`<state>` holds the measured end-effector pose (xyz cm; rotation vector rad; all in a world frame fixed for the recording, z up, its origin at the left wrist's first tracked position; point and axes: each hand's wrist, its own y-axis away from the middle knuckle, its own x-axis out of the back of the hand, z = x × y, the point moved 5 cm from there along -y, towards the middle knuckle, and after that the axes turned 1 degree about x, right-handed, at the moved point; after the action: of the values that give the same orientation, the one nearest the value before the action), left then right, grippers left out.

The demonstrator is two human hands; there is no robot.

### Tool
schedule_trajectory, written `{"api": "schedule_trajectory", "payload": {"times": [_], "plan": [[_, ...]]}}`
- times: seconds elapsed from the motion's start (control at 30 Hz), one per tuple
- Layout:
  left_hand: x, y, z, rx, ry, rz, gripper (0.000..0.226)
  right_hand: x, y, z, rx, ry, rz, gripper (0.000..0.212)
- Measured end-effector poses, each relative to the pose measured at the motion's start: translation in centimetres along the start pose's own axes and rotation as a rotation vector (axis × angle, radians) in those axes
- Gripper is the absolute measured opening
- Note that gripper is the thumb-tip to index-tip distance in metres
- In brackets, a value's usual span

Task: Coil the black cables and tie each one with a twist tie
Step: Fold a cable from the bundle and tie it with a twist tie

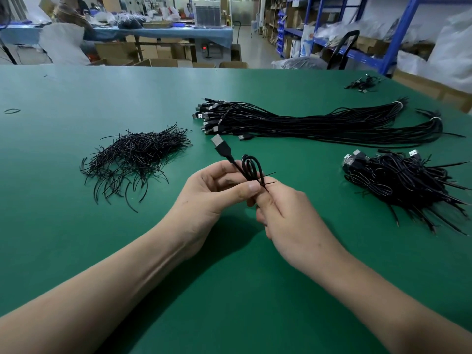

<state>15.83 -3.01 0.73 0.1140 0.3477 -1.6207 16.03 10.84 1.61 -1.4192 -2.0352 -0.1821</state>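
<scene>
A coiled black USB cable (251,168) is held above the green table (76,238), its plug (221,146) pointing up and left. My left hand (217,192) pinches the coil between thumb and fingers. My right hand (286,215) grips the coil's lower part from the right. A thin black twist tie (268,178) is around the coil, its two ends sticking out to the right. A heap of loose twist ties (132,159) lies to the left. Straight uncoiled cables (306,121) lie in a long bundle behind, and coiled, tied cables (403,180) are piled at the right.
A few more cables (362,84) lie at the far right corner and a rubber band (12,111) at the far left. Beyond the table stand cardboard boxes, another workbench and blue shelving (398,34).
</scene>
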Motion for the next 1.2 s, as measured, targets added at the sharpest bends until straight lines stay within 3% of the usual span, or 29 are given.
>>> {"api": "schedule_trajectory", "payload": {"times": [0.13, 0.33, 0.43, 0.57, 0.7, 1.03, 1.1, 1.2], "plan": [[-0.1, 0.1, -0.3, -0.002, -0.001, 0.042, 0.037, 0.4, 0.4, -1.2, 0.015, 0.221, -0.04, 0.026], [-0.1, 0.4, -0.2, 0.004, -0.047, 0.062, 0.036, -0.1, 0.6, -1.2, -0.096, 0.211, -0.117, 0.027], [-0.2, 0.3, 0.3, -0.027, -0.098, 0.055, 0.027, -0.1, 0.2, -0.8, -0.124, 0.052, -0.123, 0.028], [-0.2, 0.3, 0.7, -0.065, -0.125, 0.063, 0.023, -0.6, -0.6, -0.1, -0.166, -0.29, -0.181, 0.051], [0.0, 0.3, 1.0, -0.078, -0.141, 0.085, 0.024, -0.7, -0.5, 0.2, -0.198, -0.63, -0.263, 0.027], [-0.2, 0.3, 1.6, -0.14, -0.133, 0.039, 0.02, -0.7, -0.4, 1.0, -0.213, -0.851, -0.298, 0.038], [-0.2, 0.3, 1.7, -0.155, -0.145, 0.017, 0.018, -0.6, -0.3, 1.0, -0.223, -0.84, -0.34, 0.039], [-0.1, 0.3, 1.8, -0.168, -0.188, 0.022, 0.02, 0.2, -0.7, 1.2, -0.176, -0.55, -0.246, 0.032]]}}
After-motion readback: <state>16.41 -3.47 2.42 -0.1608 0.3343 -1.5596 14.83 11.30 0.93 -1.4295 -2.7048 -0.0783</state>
